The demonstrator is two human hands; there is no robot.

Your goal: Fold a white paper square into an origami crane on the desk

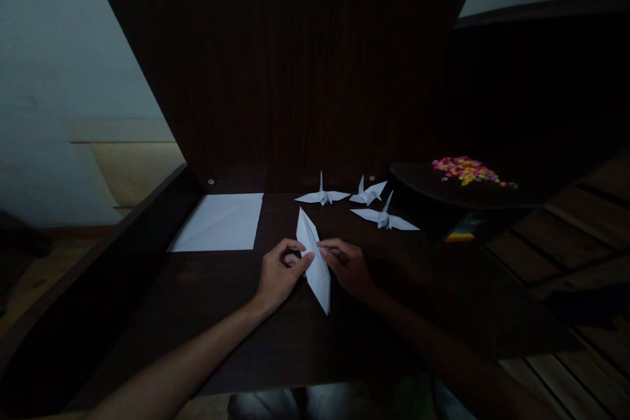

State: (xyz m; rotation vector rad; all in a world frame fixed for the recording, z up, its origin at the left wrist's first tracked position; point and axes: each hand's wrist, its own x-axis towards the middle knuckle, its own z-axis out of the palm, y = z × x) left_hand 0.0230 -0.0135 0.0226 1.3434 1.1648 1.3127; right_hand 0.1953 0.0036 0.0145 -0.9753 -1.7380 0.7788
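A long, diamond-shaped piece of folded white paper (319, 279) is held over the dark desk, one point away from me and the other toward me. My left hand (281, 273) pinches its left edge near the middle, thumb on top. On the opposite edge, my right hand (350, 268) grips the paper between thumb and fingers; some of those fingers are in shadow. Just beyond the hands stand three folded paper cranes: one at the back left (322, 197), another at the back right (369, 193), and a third nearer crane (385, 218).
White paper sheets (221, 223) lie flat at the left, beside the desk's raised side panel (123, 243). A tall dark back panel (295, 65) rises behind. On a rounded shelf (418, 178) at the right sits a heap of small colourful pieces (465, 169).
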